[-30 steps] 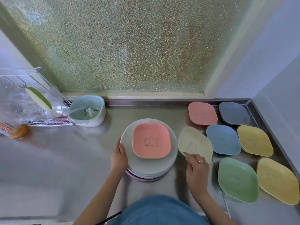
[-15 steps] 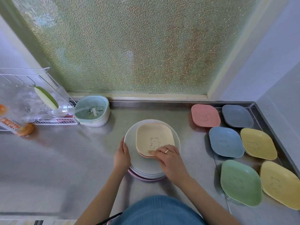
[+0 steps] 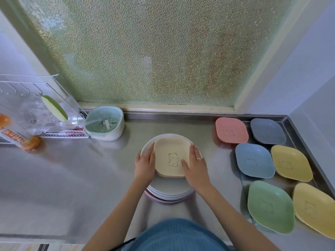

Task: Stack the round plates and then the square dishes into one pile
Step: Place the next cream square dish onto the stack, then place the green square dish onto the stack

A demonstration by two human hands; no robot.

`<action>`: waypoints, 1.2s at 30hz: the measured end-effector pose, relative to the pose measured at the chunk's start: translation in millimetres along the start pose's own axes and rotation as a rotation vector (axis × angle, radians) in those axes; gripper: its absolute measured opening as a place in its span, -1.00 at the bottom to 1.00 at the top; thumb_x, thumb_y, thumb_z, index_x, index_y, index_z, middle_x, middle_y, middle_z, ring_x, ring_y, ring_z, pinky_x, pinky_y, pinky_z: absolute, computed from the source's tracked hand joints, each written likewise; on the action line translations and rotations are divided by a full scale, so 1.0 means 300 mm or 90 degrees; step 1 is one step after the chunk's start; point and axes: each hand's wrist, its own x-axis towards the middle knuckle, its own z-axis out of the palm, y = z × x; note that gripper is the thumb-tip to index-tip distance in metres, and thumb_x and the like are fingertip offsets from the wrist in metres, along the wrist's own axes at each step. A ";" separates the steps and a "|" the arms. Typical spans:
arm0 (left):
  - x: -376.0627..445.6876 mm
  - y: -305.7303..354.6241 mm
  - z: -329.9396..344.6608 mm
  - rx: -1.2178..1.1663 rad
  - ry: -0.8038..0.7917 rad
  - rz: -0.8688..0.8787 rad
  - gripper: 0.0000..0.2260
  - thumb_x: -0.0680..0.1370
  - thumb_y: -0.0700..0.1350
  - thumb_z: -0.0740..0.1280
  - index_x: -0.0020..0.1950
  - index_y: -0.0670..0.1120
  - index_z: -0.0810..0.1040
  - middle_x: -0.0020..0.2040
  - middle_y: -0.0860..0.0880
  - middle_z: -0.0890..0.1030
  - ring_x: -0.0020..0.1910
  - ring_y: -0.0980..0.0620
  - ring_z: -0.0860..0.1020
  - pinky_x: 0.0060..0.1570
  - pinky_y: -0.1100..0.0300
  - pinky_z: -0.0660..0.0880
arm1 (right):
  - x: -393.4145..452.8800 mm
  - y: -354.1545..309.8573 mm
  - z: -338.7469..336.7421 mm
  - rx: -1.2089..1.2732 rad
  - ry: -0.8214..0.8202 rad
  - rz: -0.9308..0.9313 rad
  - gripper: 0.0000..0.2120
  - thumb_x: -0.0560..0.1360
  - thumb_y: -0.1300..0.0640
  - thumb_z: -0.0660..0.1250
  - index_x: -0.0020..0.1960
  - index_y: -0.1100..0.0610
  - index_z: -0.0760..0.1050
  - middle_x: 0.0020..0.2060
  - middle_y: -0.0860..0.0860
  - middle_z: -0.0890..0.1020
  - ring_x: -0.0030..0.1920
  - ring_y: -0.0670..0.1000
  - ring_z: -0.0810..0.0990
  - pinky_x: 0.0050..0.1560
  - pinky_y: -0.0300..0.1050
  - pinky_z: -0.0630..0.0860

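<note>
Steel counter (image 3: 76,178) under a pebbled glass window (image 3: 145,51); our view looks down on it. Dish rack (image 3: 36,109) far left, a mint strainer basket (image 3: 105,123) just beside it.

Centre: the stack of round plates (image 3: 168,191), white ones over a pink bottom plate. On top sits a cream square dish (image 3: 172,156) with a bear outline, and a pink square dish edge (image 3: 168,176) shows just under it.

Six square dishes lie loose at right, in pairs: pink dish (image 3: 232,130) and grey dish (image 3: 267,131) at the back, blue dish (image 3: 254,160) and yellow dish (image 3: 291,163) in the middle, green dish (image 3: 271,206) and a second yellow dish (image 3: 314,211) nearest us.

Our left hand (image 3: 146,164) lies flat against the cream dish's left edge, fingers together and extended. Our right hand (image 3: 195,164), ring on one finger, lies on the right edge, fingers slightly spread, thumb inside the dish. Both hands press the sides, neither curled around anything.
</note>
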 end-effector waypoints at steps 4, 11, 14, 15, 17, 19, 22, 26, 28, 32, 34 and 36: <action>-0.008 -0.008 -0.025 -0.194 0.035 -0.041 -0.64 0.61 -0.06 0.11 0.40 0.09 0.35 0.39 0.00 0.42 0.40 0.00 0.34 0.37 0.15 0.24 | -0.017 0.048 -0.051 0.044 0.042 0.018 -0.41 0.61 -0.08 0.00 0.53 0.07 -0.15 0.53 -0.01 0.01 0.52 -0.02 -0.08 0.47 0.03 -0.18; -0.044 -0.097 -0.029 -0.143 0.000 -0.131 -0.57 0.63 -0.06 0.09 0.50 -0.04 0.13 0.44 -0.14 0.31 0.39 -0.14 0.31 0.32 0.03 0.28 | -0.171 0.373 -0.120 0.001 0.229 0.384 -0.40 0.56 0.10 0.17 0.50 0.26 0.00 0.48 0.23 0.15 0.49 0.18 0.06 0.41 0.26 0.01; -0.053 -0.083 -0.027 -0.207 -0.026 -0.145 -0.69 0.63 -0.09 0.07 0.38 -0.06 0.29 0.20 -0.14 0.48 0.11 -0.09 0.44 0.04 0.10 0.36 | -0.233 0.453 -0.087 0.007 0.179 0.488 -0.40 0.55 0.15 0.19 0.47 0.31 0.03 0.46 0.27 0.17 0.47 0.22 0.08 0.40 0.22 0.05; -0.052 -0.078 -0.028 -0.214 -0.030 -0.143 -0.70 0.63 -0.10 0.07 0.36 -0.06 0.30 0.16 -0.12 0.48 0.08 -0.07 0.44 0.02 0.10 0.36 | -0.248 0.469 -0.069 0.002 0.160 0.491 -0.44 0.53 0.19 0.19 0.45 0.33 0.08 0.43 0.30 0.22 0.45 0.25 0.14 0.39 0.20 0.11; -0.049 -0.072 -0.028 -0.214 -0.041 -0.140 -0.70 0.63 -0.10 0.07 0.36 -0.06 0.30 0.16 -0.10 0.47 0.08 -0.06 0.44 0.02 0.11 0.36 | -0.274 0.481 -0.044 -0.036 0.139 0.474 -0.53 0.50 0.30 0.17 0.38 0.34 0.21 0.35 0.31 0.35 0.38 0.27 0.29 0.33 0.17 0.24; -0.050 -0.069 -0.017 -0.209 -0.056 -0.142 -0.70 0.63 -0.09 0.08 0.36 -0.05 0.30 0.18 -0.09 0.47 0.11 -0.06 0.44 0.04 0.10 0.37 | -0.296 0.480 -0.034 -0.099 0.129 0.451 -0.56 0.47 0.34 0.15 0.35 0.30 0.30 0.29 0.27 0.44 0.32 0.25 0.37 0.29 0.14 0.27; -0.060 -0.056 0.020 -0.195 -0.082 -0.131 -0.73 0.62 -0.08 0.08 0.32 -0.01 0.31 0.22 -0.09 0.45 0.18 -0.08 0.44 0.08 0.08 0.38 | -0.319 0.465 -0.046 -0.090 0.150 0.416 -0.65 0.49 0.32 0.12 0.26 0.22 0.39 0.12 0.23 0.56 0.12 0.24 0.51 0.09 0.07 0.41; -0.074 -0.013 0.074 -0.203 -0.109 -0.108 -0.72 0.63 -0.10 0.09 0.34 -0.03 0.31 0.20 -0.06 0.45 0.18 -0.04 0.42 0.09 0.13 0.34 | -0.335 0.421 -0.098 -0.024 0.279 0.405 -0.64 0.53 0.29 0.10 0.28 0.11 0.42 0.05 0.18 0.57 0.01 0.23 0.53 -0.06 0.03 0.46; -0.075 0.005 0.100 -0.199 -0.119 -0.099 -0.70 0.62 -0.11 0.09 0.36 -0.06 0.31 0.21 -0.05 0.44 0.19 -0.03 0.42 0.09 0.13 0.33 | -0.339 0.392 -0.128 -0.012 0.333 0.384 -0.65 0.50 0.32 0.15 0.24 0.12 0.48 -0.04 0.19 0.60 -0.07 0.23 0.54 -0.14 0.00 0.46; -0.075 0.026 0.143 -0.190 -0.122 -0.088 -0.71 0.63 -0.13 0.09 0.35 -0.09 0.32 0.16 -0.07 0.46 0.13 -0.04 0.44 0.06 0.13 0.35 | -0.347 0.325 -0.179 0.026 0.416 0.300 -0.78 0.48 0.28 0.27 0.09 0.17 0.59 -0.22 0.18 0.64 -0.30 0.13 0.53 -0.32 -0.17 0.38; -0.082 0.034 0.154 -0.184 -0.115 -0.087 -0.71 0.63 -0.13 0.09 0.35 -0.09 0.32 0.16 -0.08 0.46 0.13 -0.06 0.44 0.06 0.13 0.35 | -0.346 0.291 -0.192 0.048 0.444 0.226 -0.80 0.48 0.27 0.32 0.07 0.17 0.61 -0.25 0.15 0.67 -0.37 0.02 0.49 -0.40 -0.32 0.28; -0.087 0.037 0.158 -0.182 -0.112 -0.087 -0.71 0.63 -0.13 0.08 0.35 -0.10 0.32 0.14 -0.07 0.46 0.14 -0.06 0.44 0.05 0.13 0.35 | -0.337 0.256 -0.205 0.054 0.468 0.129 -0.82 0.48 0.26 0.32 0.04 0.18 0.63 -0.26 0.12 0.69 -0.38 0.04 0.55 -0.39 -0.42 0.26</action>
